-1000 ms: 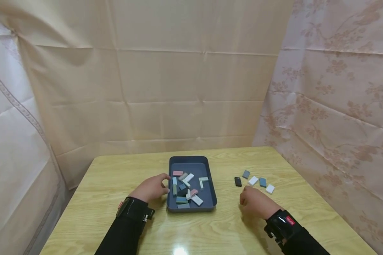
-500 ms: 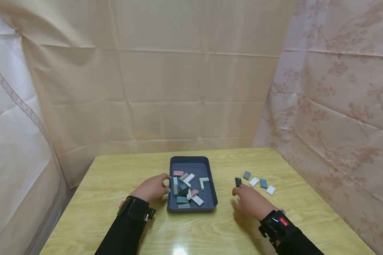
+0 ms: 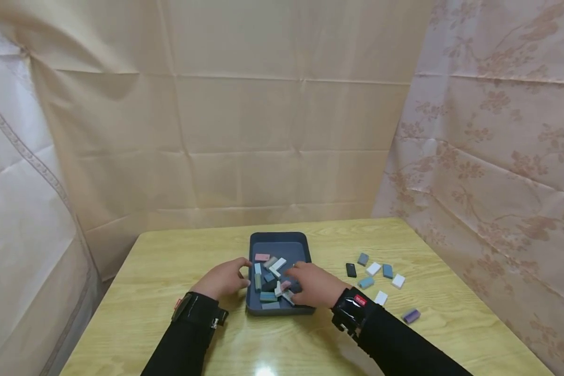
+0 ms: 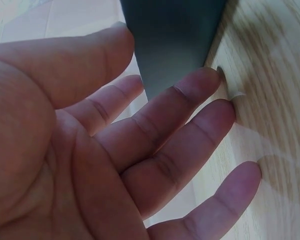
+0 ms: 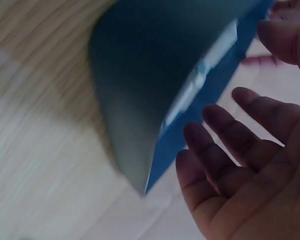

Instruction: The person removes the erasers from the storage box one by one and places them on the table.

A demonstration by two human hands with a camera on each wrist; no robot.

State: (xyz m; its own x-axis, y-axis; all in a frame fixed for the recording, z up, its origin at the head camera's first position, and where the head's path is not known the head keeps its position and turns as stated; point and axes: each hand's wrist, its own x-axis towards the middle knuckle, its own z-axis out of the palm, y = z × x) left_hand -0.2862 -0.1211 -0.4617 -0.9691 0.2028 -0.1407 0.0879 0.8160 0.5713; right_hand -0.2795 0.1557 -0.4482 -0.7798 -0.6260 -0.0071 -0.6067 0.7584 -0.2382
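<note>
the left hand (image 3: pixel 221 279), fingers loosely apart, is beside the tray (image 3: pixel 279 249) while the right hand (image 3: pixel 317 284), spread and seemingly empty, hovers over the blocks (image 3: pixel 262 257) inside, probably selecting one, which calls for a neat pinch.

Can read no word, number or brand anywhere. Bears pale marks, too small and blurred to make out, on the red label (image 3: pixel 360 300) of the right wrist's black strap (image 3: pixel 347 315). Shows a smaller red patch (image 3: pixel 177 303) at the outer edge of the left wrist's black strap (image 3: pixel 200 315), likewise illegible. Offers nothing readable in either wrist view.
</note>
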